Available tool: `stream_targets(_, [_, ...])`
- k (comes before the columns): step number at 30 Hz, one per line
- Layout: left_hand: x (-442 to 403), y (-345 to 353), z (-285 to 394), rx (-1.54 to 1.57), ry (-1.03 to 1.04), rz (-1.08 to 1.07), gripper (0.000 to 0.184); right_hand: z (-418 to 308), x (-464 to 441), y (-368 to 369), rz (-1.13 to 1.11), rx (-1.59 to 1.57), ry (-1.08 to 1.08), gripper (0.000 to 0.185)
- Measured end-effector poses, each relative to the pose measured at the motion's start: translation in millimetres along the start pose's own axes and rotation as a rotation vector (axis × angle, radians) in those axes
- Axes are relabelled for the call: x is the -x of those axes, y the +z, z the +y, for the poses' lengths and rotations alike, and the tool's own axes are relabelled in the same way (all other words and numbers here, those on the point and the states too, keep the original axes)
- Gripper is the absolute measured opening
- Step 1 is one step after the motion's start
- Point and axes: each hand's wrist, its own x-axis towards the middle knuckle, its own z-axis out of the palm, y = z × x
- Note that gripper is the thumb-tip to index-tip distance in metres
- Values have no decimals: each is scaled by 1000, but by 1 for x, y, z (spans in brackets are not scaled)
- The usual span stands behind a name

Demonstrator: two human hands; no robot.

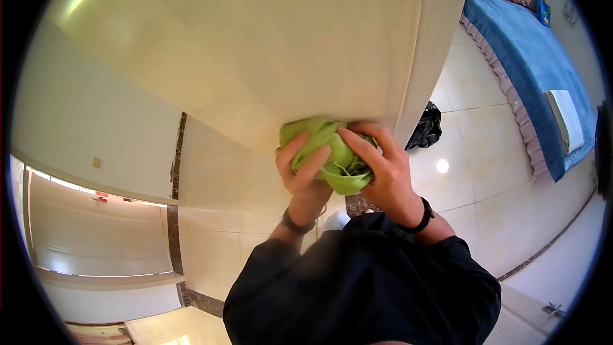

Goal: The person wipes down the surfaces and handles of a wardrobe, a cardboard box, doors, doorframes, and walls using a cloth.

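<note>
A bunched light-green cloth (pixel 332 147) is held between both hands in the lower middle of the head view, close to a large cream wall (pixel 255 38). My left hand (pixel 300 172) grips its left side, fingers curled over the front. Around the right side is my right hand (pixel 388 176), with fingers bent over the top and edge. Loose threads or a frayed edge show in a dark fold near the right hand. The palms and the cloth's underside are hidden. Each wrist wears a dark band.
Past the wall's right edge, a black plastic bag (pixel 426 126) lies on the tiled floor (pixel 447 179). A bed with a blue cover (pixel 527 67) stands at the far right, holding a folded white cloth (pixel 563 121). Dark baseboard (pixel 179 160) runs along the left wall.
</note>
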Motion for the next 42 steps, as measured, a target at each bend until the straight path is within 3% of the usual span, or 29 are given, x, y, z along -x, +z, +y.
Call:
stream_targets(1, [4, 8, 1, 43, 4, 43, 48, 1, 2, -4, -15, 3, 26, 53])
stream_targets(5, [40, 19, -4, 91, -23, -109, 53, 19, 30, -4, -73, 27, 137, 51])
stream_targets(8, [81, 18, -18, 101, -80, -313, 64, 42, 66, 12, -145, -44, 254, 51])
stream_targets(13, [112, 8, -19, 129, -234, -541, 66, 64, 114, 33, -293, 8, 342, 53])
stream_targets(15, [101, 5, -11, 157, -291, -552, 67, 63, 110, 32, -230, -15, 325, 53])
stream_targets(20, [45, 13, 2, 181, -106, -383, 68, 43, 65, 2, -24, 38, 171, 58])
stream_targets(24, [28, 36, 17, 232, -63, -255, 68, 37, 53, -14, 71, 44, 214, 58])
stream_targets(26, [28, 39, 17, 237, -47, -290, 65, 38, 61, -14, 41, 39, 273, 50])
stream_targets(36, [102, 3, -29, 109, -152, -547, 57, 52, 111, 57, -129, -89, 414, 46])
stream_targets(42, [112, -30, -41, 9, -336, -327, 59, 43, 101, 96, -263, -99, 321, 49])
